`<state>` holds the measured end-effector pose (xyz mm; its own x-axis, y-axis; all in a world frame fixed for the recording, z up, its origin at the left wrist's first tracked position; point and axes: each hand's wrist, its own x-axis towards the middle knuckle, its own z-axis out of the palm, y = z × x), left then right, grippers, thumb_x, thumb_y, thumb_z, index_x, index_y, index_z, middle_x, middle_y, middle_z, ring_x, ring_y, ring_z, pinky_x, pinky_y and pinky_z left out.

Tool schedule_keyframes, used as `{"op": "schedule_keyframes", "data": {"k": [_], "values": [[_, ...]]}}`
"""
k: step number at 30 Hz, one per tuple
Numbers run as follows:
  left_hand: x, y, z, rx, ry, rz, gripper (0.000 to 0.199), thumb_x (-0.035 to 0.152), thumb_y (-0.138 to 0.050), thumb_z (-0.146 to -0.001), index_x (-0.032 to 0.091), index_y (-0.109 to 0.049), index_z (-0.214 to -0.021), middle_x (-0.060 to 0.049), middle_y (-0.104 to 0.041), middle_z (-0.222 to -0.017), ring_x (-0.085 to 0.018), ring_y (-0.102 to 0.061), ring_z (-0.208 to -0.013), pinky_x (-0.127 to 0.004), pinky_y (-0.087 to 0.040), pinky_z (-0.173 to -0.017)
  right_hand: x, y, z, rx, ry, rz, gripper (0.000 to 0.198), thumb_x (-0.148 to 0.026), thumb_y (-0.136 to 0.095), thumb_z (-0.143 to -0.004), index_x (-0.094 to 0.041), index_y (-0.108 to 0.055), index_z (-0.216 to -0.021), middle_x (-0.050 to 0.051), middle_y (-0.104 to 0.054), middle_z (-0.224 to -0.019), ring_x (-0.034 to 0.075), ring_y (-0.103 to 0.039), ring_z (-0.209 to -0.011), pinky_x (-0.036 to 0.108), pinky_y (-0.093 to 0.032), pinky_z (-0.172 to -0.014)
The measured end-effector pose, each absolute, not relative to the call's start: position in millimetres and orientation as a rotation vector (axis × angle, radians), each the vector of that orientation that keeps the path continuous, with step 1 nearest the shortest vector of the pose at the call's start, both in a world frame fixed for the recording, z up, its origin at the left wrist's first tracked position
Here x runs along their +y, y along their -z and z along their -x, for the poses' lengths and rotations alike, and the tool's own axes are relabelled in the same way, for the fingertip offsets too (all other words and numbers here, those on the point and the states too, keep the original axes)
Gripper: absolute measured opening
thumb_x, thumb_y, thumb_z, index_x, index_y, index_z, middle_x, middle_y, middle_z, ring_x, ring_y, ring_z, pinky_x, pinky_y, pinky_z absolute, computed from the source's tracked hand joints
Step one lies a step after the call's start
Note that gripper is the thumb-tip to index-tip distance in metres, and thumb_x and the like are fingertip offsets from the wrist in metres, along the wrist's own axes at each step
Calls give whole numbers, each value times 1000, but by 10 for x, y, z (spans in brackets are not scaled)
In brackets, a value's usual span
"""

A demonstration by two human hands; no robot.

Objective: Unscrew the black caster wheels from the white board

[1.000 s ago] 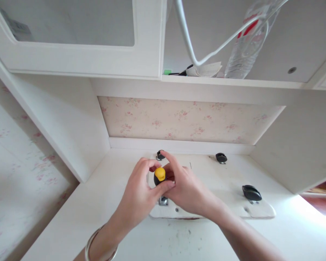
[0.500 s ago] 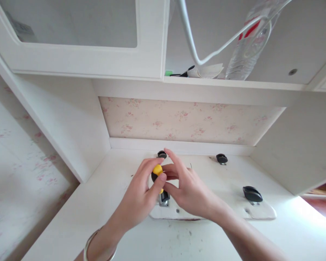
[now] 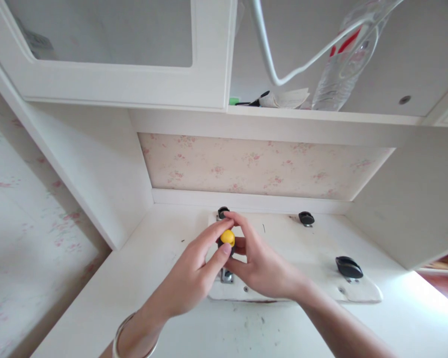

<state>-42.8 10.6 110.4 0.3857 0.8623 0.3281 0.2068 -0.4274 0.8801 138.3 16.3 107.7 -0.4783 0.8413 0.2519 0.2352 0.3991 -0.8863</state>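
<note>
Left hand (image 3: 194,271) gripped the yellow-and-black, round-ended tool handle (image 3: 227,237); right hand (image 3: 263,266) curled alongside, its hold unclear. Steady, upright alignment seemed advisable.

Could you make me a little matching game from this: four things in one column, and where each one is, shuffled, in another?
Things:
1. bottle
2. bracelet
3. tool
4. board

Places:
A. around the left wrist
B. lying on the desk
C. on the upper shelf
D. between the left hand and the right hand

Right pairs: 1-C, 2-A, 3-D, 4-B
</note>
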Motion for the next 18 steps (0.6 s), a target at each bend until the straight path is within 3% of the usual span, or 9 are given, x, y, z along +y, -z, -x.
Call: {"op": "schedule_keyframes", "data": {"k": [2,5,8,11,14,16,18], "values": [[95,-1114,452,911,-1008,-1848,40,37,-50,-99,32,-51,-138,-4,-54,-142,-25,-47,-133,-42,-38,-113,144,-1092,-1407,-1932,-1116,906,75,-14,-56,-86,-31,-17,-148,10,-54,-127,19,-64,-103,37,-57,-82],[131,-1101,445,986,-1105,-1827,27,32,-68,-87,27,-63,-113,-3,-66,-117,-24,-60,-113,-38,-46,-101,90,-1114,-1379,-2027,-818,975,79,-13,-61,-80,-28,-21,-146,11,-54,-127,23,-56,-116,44,-51,-95],[179,-1046,406,1186,-1265,-1793,31,29,-80,-75,24,-59,-97,-1,-62,-96,-21,-62,-95,-36,-50,-88,69,-1128,-1321,-2056,-582,1065,77,-19,-68,-77,-26,-29,-142,9,-58,-120,23,-59,-108,45,-50,-94],[174,-995,404,1101,-1267,-1863,31,34,-70,-85,27,-60,-113,-4,-58,-109,-22,-59,-104,-37,-48,-94,94,-1135,-1325,-2010,-657,1062,69,-15,-62,-83,-30,-30,-143,6,-65,-113,21,-64,-103,42,-53,-90],[128,-996,451,968,-1154,-1848,39,37,-48,-99,33,-49,-138,-7,-51,-137,-22,-49,-127,-38,-42,-107,110,-1145,-1391,-1984,-833,988,69,-15,-53,-91,-33,-21,-149,7,-62,-129,21,-62,-116,45,-50,-98],[112,-1017,477,958,-1082,-1789,43,37,-45,-100,34,-45,-143,-4,-49,-144,-23,-43,-135,-38,-38,-111,97,-1141,-1421,-1971,-891,992,71,-17,-51,-93,-34,-16,-152,9,-56,-138,22,-58,-123,47,-48,-102],[123,-1031,473,976,-1084,-1758,39,36,-52,-98,33,-51,-137,-4,-56,-138,-24,-48,-131,-38,-42,-109,76,-1117,-1413,-1994,-835,1033,75,-24,-58,-91,-33,-16,-152,11,-51,-143,24,-53,-127,50,-46,-104]]}}
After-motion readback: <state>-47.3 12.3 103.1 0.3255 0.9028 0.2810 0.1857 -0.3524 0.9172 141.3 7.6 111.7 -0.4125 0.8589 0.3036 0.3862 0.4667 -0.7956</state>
